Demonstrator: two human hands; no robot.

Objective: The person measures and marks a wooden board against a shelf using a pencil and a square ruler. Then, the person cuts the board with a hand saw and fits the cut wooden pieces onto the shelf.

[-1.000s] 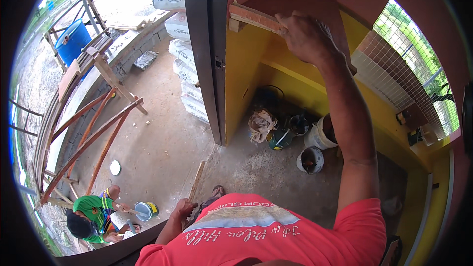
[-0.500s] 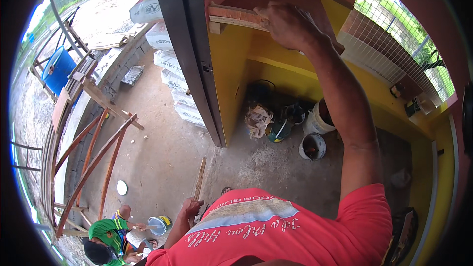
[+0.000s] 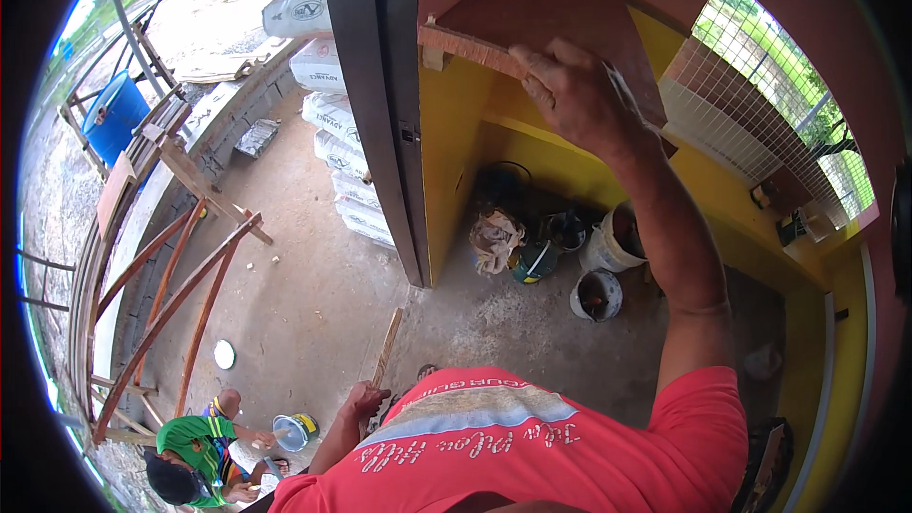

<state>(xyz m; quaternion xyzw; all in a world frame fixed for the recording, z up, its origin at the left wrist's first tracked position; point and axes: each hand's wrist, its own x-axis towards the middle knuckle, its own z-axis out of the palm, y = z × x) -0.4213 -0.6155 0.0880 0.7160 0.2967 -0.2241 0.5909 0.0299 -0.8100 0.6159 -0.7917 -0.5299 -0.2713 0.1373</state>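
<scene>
My right hand (image 3: pixel 575 95) is raised to the front edge of a reddish-brown shelf board (image 3: pixel 541 9). Its fingers are curled at the rough, pale-red edge. A thin whitish strip shows beside the palm; what the fingers hold is mostly hidden. Low by my left side, my left hand (image 3: pixel 363 402) is closed around the end of a narrow wooden stick (image 3: pixel 389 347), which points away from me over the floor.
A dark door frame (image 3: pixel 375 85) stands left of the shelf, with stacked white sacks (image 3: pixel 332 119) behind it. Buckets (image 3: pixel 597 294) sit below the shelf. A person in green (image 3: pixel 195 446) crouches at lower left by a pail (image 3: pixel 294 432), near wooden trestles (image 3: pixel 176 323).
My right hand has moved slightly right and down along the shelf's edge, and the wrist is lower. My left hand keeps its hold on the stick. The view has shifted slightly.
</scene>
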